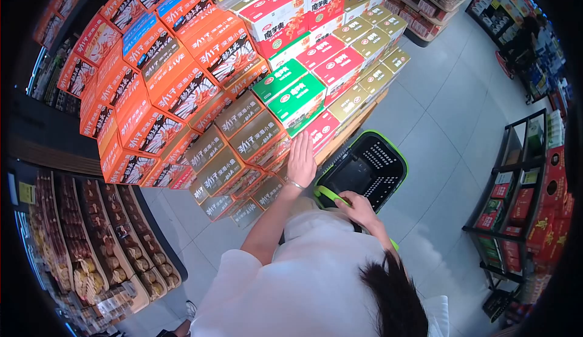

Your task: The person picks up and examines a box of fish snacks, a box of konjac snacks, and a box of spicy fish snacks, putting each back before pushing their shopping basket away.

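My left hand [301, 161] rests with its fingers stretched out against the stacked boxes, at the edge of a red box [323, 129] just below a green box [296, 101]. Brown boxes [258, 132] stand to its left. A bracelet is on the left wrist. My right hand [357, 207] is closed around the green handle [331, 196] of a black shopping basket [371, 166], which hangs in front of my body. The basket's visible inside holds nothing I can make out.
Orange boxes [176, 82] and gold boxes [351, 101] are stacked in the same display. Shelves of packaged goods [100, 240] stand at the lower left, a black rack [507, 179] at the right. Another person [519, 45] is at the upper right; a shoe [191, 308] shows below.
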The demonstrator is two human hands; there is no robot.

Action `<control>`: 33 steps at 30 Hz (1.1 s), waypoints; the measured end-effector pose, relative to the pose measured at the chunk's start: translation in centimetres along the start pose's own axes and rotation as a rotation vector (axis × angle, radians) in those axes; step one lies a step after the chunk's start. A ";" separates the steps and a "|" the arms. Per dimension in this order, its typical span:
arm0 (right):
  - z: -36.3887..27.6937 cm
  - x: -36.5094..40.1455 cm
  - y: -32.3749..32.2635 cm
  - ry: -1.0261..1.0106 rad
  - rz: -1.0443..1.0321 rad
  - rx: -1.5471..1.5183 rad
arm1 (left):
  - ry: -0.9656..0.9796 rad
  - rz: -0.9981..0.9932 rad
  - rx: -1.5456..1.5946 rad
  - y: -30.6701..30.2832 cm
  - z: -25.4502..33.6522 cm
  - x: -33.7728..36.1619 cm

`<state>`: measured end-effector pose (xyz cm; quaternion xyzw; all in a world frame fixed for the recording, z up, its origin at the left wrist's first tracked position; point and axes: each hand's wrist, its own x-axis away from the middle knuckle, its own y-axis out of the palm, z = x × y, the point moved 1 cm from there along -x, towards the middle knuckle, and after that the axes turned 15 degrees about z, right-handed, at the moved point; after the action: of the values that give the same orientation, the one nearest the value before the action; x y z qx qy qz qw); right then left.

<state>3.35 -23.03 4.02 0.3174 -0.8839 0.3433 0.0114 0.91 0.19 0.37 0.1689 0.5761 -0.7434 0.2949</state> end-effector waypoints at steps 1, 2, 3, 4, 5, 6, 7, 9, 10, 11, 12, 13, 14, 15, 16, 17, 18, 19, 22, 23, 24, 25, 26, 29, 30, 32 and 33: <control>0.1 0.0 0.0 -0.013 0.013 -0.011 | -0.015 0.008 0.013 -0.1 0.0 0.1; 0.1 -0.1 0.0 -0.026 0.027 -0.022 | -0.029 0.017 0.026 -0.2 0.0 0.2; 0.3 0.0 -0.7 -0.018 0.024 -0.023 | -0.031 0.010 0.029 -0.1 0.6 0.3; 0.2 -0.6 -0.8 -0.014 0.022 -0.025 | -0.031 0.006 0.028 0.0 0.2 0.0; 0.2 -1.1 -0.9 -0.006 0.018 -0.025 | -0.033 0.001 0.029 0.2 0.0 -0.2; 0.4 -1.3 -1.1 -0.008 0.022 -0.027 | -0.044 -0.006 0.036 0.4 0.0 -0.1; 0.5 -1.6 -1.2 0.021 0.011 -0.035 | -0.039 -0.004 0.036 0.6 -0.2 0.0; 0.8 -2.1 -1.5 0.048 0.003 -0.045 | -0.002 0.035 0.026 0.8 -0.3 0.0; 1.0 -2.3 -1.7 0.071 -0.010 -0.066 | -0.019 0.022 0.032 0.9 -0.3 0.0; 1.2 -2.6 -1.9 0.092 -0.024 -0.085 | -0.016 0.026 0.032 1.0 -0.3 0.0; 1.5 -2.9 -2.0 0.090 -0.021 -0.085 | -0.018 0.035 0.027 1.0 -0.2 0.0; 1.8 -3.1 -2.1 0.090 -0.012 -0.105 | -0.020 0.044 0.022 1.0 -0.1 -0.1; 2.1 -3.4 -2.3 0.089 -0.003 -0.124 | -0.023 0.067 0.025 1.0 -0.1 -0.1; 2.4 -3.7 -2.5 0.087 -0.002 -0.123 | -0.022 0.069 0.024 1.2 -0.1 -0.1; 2.7 -4.0 -2.6 0.086 0.004 -0.120 | -0.011 0.087 0.009 1.3 -0.2 0.0; 2.9 -4.2 -2.8 0.086 0.009 -0.116 | 0.000 0.104 -0.007 1.4 -0.3 0.0; 2.8 -4.4 -3.1 0.084 0.007 -0.116 | -0.002 0.105 -0.010 1.6 -0.3 0.0; 2.7 -4.5 -3.4 0.102 0.013 -0.119 | 0.002 0.127 -0.013 1.8 -0.3 0.0; 2.7 -4.9 -3.8 0.121 0.010 -0.112 | 0.004 0.170 -0.027 2.0 -0.4 0.1; 2.8 -5.0 -3.9 0.122 0.008 -0.099 | 0.007 0.194 -0.032 2.0 -0.4 0.0; 3.2 -5.0 -3.8 0.122 0.006 -0.098 | 0.006 0.193 -0.033 1.9 -0.2 0.0; 3.6 -5.0 -3.6 0.132 -0.002 -0.116 | -0.015 0.194 -0.029 1.9 -0.1 0.0; 4.1 -5.3 -3.5 0.141 -0.008 -0.133 | -0.035 0.197 -0.024 2.0 0.0 -0.2; 4.8 -5.9 -3.3 0.133 -0.030 -0.176 | -0.032 0.209 -0.040 2.1 0.0 -0.2; 4.4 -5.8 -3.4 0.140 -0.033 -0.180 | -0.032 0.201 -0.040 2.1 -0.1 0.0; 3.6 -5.8 -4.0 0.151 -0.005 -0.119 | -0.015 0.222 -0.055 2.2 -0.1 -0.2; 3.8 -6.0 -4.0 0.150 0.002 -0.120 | -0.010 0.225 -0.052 2.1 -0.1 -0.5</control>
<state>11.15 -24.31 2.03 0.2888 -0.8998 0.3127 0.0962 2.59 0.04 -0.92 0.2213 0.5713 -0.6910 0.3837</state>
